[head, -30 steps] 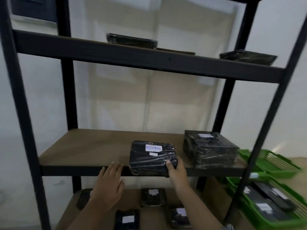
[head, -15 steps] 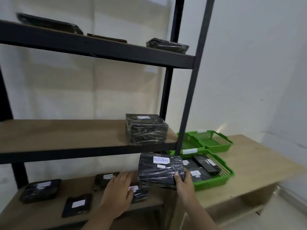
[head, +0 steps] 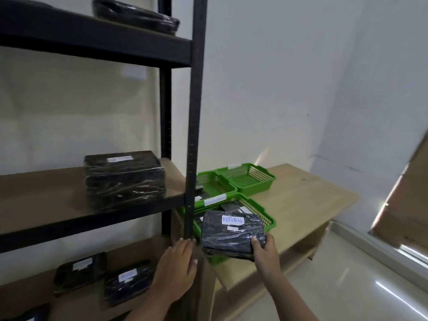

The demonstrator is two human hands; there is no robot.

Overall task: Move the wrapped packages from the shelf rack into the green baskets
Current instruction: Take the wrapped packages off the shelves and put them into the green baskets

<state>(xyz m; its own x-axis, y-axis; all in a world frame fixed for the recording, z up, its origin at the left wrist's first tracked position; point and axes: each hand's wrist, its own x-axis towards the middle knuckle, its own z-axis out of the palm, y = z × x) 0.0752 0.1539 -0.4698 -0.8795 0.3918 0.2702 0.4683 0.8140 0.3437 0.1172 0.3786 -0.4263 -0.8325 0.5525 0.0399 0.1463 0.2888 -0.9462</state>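
- My left hand (head: 177, 272) is flat with straight fingers, holding nothing, just beside the front post (head: 196, 135) of the shelf rack
- My right hand (head: 264, 251) grips the near right corner of the RETURN package (head: 231, 232), thumb on top
- I hold that package off the rack, over the nearest green basket (head: 268, 220), which has other packages in it
- On the lower shelf (head: 27, 293) lie a left small package (head: 80, 272) and a right small package (head: 128, 281)
- A large wrapped bundle (head: 125, 179) sits on the middle shelf (head: 34, 193)
- Farther along the wooden table (head: 312, 200) stand the middle basket (head: 208, 184) and the far basket (head: 250, 179), side by side
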